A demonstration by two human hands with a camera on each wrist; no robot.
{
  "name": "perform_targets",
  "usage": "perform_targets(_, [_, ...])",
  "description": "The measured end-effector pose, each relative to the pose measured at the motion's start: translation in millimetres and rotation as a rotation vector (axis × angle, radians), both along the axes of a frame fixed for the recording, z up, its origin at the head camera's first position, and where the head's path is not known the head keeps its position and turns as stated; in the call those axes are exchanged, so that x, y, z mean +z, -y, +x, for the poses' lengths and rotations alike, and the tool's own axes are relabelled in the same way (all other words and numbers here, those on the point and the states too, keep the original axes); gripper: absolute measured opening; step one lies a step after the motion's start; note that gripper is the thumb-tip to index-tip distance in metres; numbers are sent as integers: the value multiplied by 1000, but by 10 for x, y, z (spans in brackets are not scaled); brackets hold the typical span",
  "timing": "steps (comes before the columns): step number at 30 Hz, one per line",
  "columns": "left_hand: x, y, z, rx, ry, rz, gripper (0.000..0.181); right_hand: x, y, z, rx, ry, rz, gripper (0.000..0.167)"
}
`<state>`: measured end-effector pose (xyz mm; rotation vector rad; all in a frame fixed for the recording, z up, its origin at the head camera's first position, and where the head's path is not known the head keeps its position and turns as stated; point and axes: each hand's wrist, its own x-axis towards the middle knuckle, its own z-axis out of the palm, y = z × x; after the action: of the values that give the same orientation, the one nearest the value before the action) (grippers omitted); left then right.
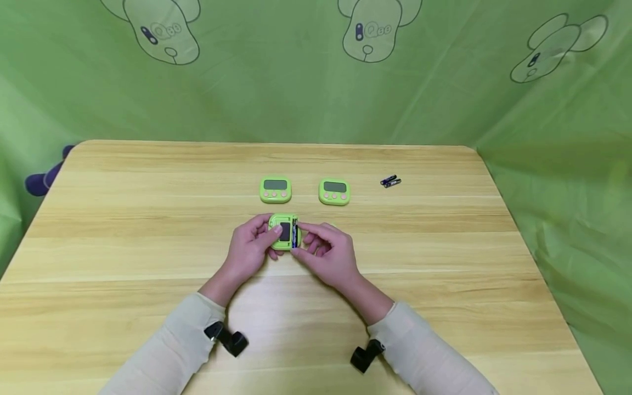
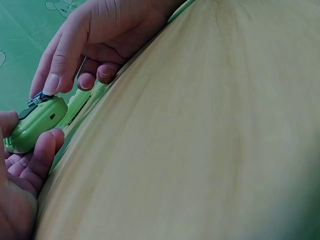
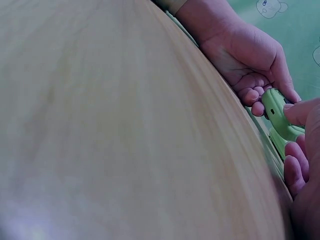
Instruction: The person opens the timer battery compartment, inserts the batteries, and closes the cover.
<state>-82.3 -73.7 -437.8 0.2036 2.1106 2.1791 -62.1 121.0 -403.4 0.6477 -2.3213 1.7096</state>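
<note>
A lime-green digital timer [image 1: 273, 242] is held back side up in my left hand [image 1: 249, 247], thumb across its back and fingers beneath. A dark blue AAA-size battery [image 1: 294, 235] lies along the right side of its open battery compartment. My right hand [image 1: 329, 252] pinches the battery lengthwise, index finger at its far end and thumb at the near end. From the left wrist view, the right hand's thumb presses by the battery [image 2: 39, 98] on top of the timer [image 2: 37, 122]. In the right wrist view my fingers hide most of the compartment.
Two matching green timers, one [image 1: 275, 190] at left and another [image 1: 334, 192] at right, lie screen up beyond my hands. Farther right are two loose dark batteries [image 1: 391, 181] side by side. Green printed cloth [image 1: 276, 104] hangs behind the wooden table [image 1: 148, 219].
</note>
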Motion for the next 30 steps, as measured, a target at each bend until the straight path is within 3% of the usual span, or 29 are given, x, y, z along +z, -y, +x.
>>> perform_targets(1, [-4,0,1,1,0,1,29,-1,-1,2,2,5,-3,40])
perform_targets(8, [-10,1,4,5,-1,4,29,-363,-67,-118,-20,54,-18,43])
perform_targets(18, [7,-11,7,-5,-5,14,28,-303,-91,-176,27,220,75,58])
perform_targets(24, [16,-8,8,-11,-11,-11,27,-276,-35,-194,-2,291,19,51])
perform_targets(30, [22,-16,21,-20,-14,-32,30,-279,15,-216,-86,339,-34,32])
